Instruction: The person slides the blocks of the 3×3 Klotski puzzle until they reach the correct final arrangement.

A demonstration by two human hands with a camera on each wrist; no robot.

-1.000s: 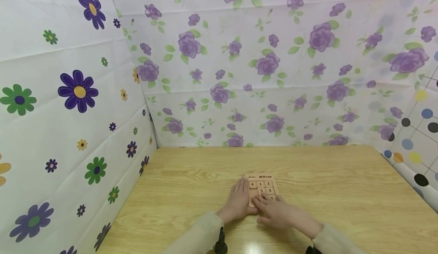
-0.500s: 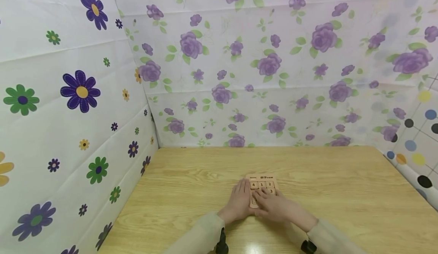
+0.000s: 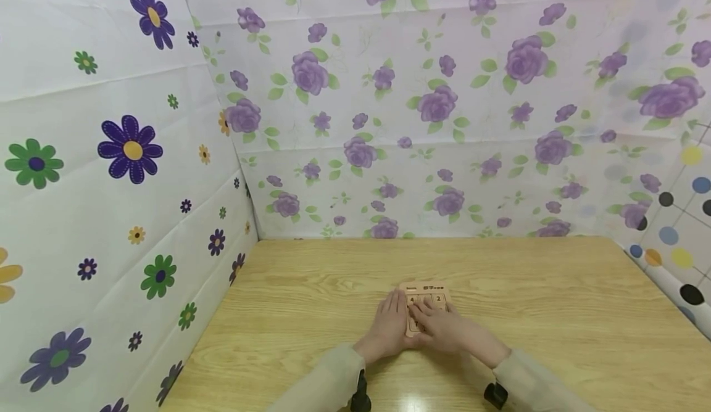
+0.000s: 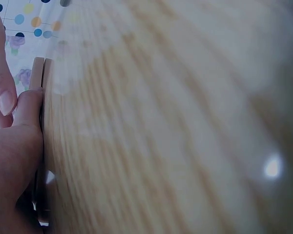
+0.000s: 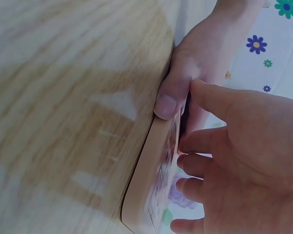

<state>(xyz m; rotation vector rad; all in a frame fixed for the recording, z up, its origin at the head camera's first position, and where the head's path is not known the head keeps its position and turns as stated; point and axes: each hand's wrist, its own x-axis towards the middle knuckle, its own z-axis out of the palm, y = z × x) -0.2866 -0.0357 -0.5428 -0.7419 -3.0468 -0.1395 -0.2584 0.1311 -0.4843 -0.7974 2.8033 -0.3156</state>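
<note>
A wooden sliding number puzzle (image 3: 411, 287) lies flat on the table in the head view. My left hand (image 3: 383, 330) rests along its left side with straight fingers, and its thumb (image 5: 169, 100) presses the near edge in the right wrist view. My right hand (image 3: 444, 327) reaches over the board from the near right, its fingertips on the number tiles in the head view. The 4 tile (image 3: 411, 300) and the 2 tile (image 3: 438, 298) show in the top row; fingers and palm hide most other tiles. The left wrist view catches only part of the left hand (image 4: 14, 151) beside the puzzle's edge.
The wood-grain table (image 3: 311, 276) stretches out around the puzzle. A floral cloth wall (image 3: 355, 184) rises behind it, a daisy-printed cloth (image 3: 89, 202) stands at the left and a dotted cloth (image 3: 677, 233) at the right. Black wrist cameras sit at both sleeves.
My right hand has slid up over the puzzle, its fingertips going from the lower tiles towards the top row and now covering the 1 tile. My left hand stays in place.
</note>
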